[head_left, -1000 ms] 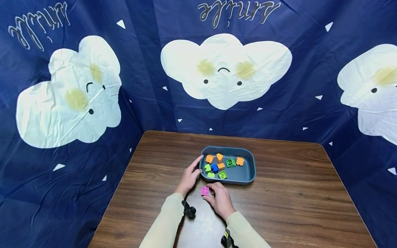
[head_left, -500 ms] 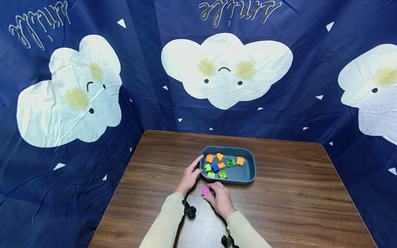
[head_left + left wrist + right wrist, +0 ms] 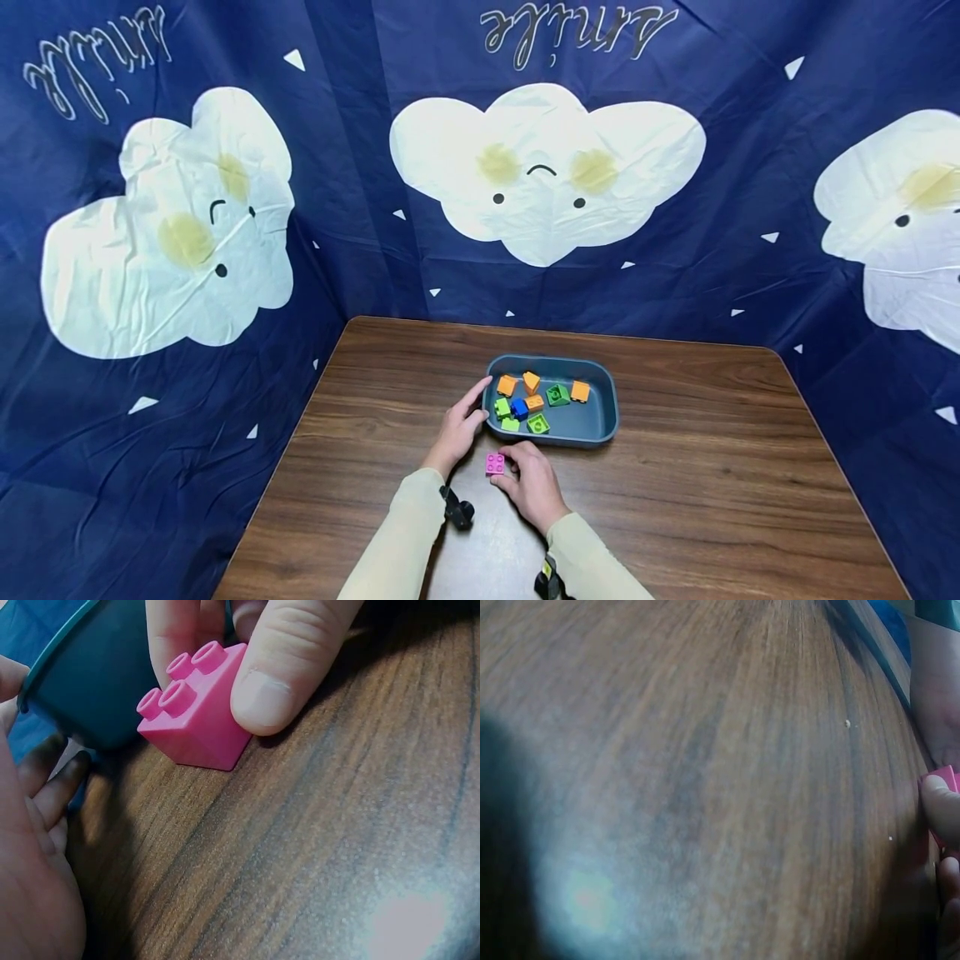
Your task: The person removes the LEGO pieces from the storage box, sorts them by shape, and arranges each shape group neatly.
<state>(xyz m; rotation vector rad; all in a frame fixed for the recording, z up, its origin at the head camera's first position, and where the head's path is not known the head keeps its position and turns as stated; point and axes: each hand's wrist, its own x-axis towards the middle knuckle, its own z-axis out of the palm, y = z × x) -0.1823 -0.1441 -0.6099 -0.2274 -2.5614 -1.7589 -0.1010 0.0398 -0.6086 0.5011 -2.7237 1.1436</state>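
Observation:
A pink toy building brick (image 3: 495,463), studs up, is on or just at the wooden table in front of the bin. My right hand (image 3: 534,487) pinches it between thumb and fingers from the right side. Close up in the left wrist view, the thumb presses one side of the pink brick (image 3: 195,724). My left hand (image 3: 456,429) touches the left end of the blue-grey plastic bin (image 3: 603,417) with thumb and outstretched index finger; its other fingers lie against the bin low down. At the edge of the right wrist view, the right thumb (image 3: 941,799) covers much of the brick.
Inside the bin lie several orange, green and blue bricks, among them an orange brick (image 3: 581,391), a green brick (image 3: 557,395) and a blue brick (image 3: 519,408). The brown wooden table (image 3: 697,467) extends to both sides. Blue cloth with white clouds (image 3: 547,167) hangs behind it.

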